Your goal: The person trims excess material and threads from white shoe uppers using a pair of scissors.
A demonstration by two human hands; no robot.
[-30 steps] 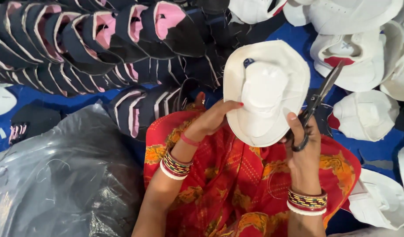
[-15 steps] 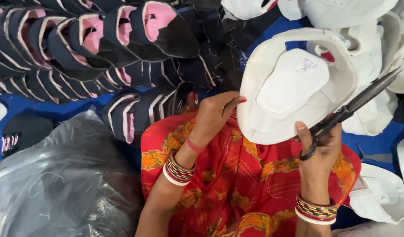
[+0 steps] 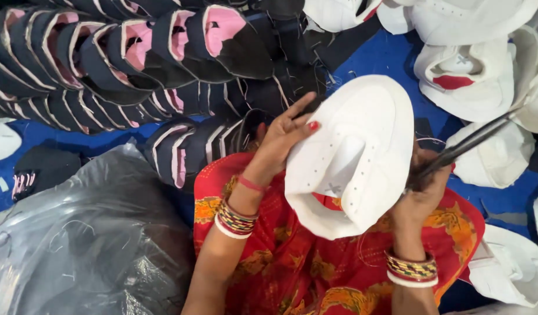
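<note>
While the white hat [image 3: 353,154] was held up in the centre of the frame, its inside faced the camera, with a red patch at its lower edge. The left hand [image 3: 283,140] gripped the hat's left brim, thumb on the front and fingers spread behind it. The right hand [image 3: 423,189] was at the hat's right edge, its fingers closed around dark scissors [image 3: 464,149] that pointed to the upper right. Below the hat lay a red and orange patterned cloth [image 3: 315,268] over the lap. Dark caps with pink lining [image 3: 134,52] filled the upper left, more white hats [image 3: 473,70] the upper right, and a grey plastic bag [image 3: 82,245] the lower left.
</note>
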